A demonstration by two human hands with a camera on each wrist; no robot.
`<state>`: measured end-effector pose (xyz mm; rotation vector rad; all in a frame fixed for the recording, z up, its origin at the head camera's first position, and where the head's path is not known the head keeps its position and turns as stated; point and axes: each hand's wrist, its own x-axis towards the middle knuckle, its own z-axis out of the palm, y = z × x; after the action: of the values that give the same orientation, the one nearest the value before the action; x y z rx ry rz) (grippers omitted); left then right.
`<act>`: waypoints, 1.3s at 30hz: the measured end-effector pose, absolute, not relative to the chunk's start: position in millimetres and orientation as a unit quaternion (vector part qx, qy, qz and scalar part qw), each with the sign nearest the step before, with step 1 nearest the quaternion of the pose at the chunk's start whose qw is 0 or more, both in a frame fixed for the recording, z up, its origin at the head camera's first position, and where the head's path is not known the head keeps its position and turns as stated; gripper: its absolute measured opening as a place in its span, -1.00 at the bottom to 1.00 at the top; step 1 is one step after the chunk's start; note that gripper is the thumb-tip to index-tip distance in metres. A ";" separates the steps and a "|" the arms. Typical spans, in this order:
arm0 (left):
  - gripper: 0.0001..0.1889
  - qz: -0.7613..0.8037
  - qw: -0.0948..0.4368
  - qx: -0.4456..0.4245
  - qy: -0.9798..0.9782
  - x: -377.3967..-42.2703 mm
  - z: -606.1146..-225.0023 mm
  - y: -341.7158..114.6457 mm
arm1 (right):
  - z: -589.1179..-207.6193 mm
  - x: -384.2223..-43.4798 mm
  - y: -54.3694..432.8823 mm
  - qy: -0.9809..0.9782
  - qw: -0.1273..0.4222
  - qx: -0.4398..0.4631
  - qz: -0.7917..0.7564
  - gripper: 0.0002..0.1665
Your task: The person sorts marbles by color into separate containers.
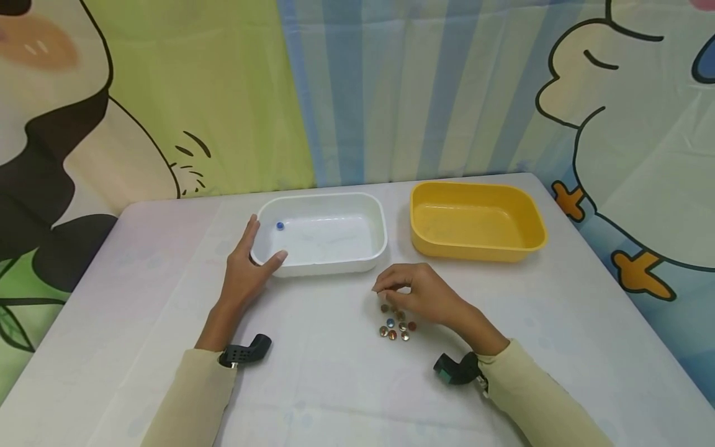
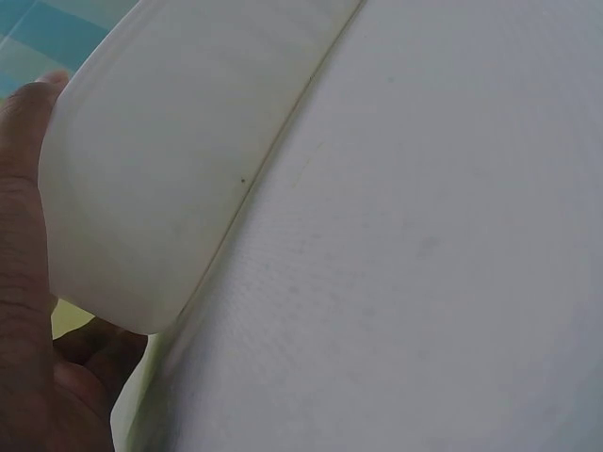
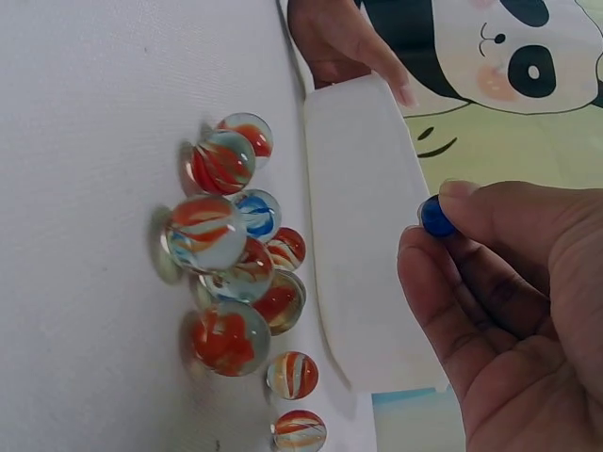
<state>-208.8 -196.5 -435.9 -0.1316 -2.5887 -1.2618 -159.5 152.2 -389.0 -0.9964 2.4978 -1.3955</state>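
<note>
My left hand [image 1: 244,273] holds the left end of a white tray [image 1: 329,270], its thumb at the front rim and its fingers along the end wall. Inside the tray, toward the left, lies a small blue marble [image 1: 280,226]. My right hand [image 1: 421,292] is over the table between the tray and me. Between its thumb and fingertips it pinches a dark blue marble [image 3: 437,217]. Below that hand lies a loose group of several clear glass marbles, mostly with orange-red swirls [image 3: 204,234]; a blue-swirled marble [image 3: 258,215] sits among them.
To the right of the white tray stands a yellow tray [image 1: 477,251], near the far table edge. A white cloth covers the table [image 1: 313,372]. Behind it hangs a printed curtain [image 1: 391,93] with cartoon animals. Each wrist carries a black camera mount [image 1: 246,352].
</note>
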 end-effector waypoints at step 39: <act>-0.03 -0.433 0.130 -0.045 -0.891 -209.3 -436.8 -196.9 | -379.2 -207.6 136.7 0.831 -0.042 -0.225 -0.507 -0.85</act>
<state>-209.3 -196.9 -436.8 -0.1300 -2.5880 -1.2595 -207.6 136.7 -379.2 -0.7269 2.6836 -1.6353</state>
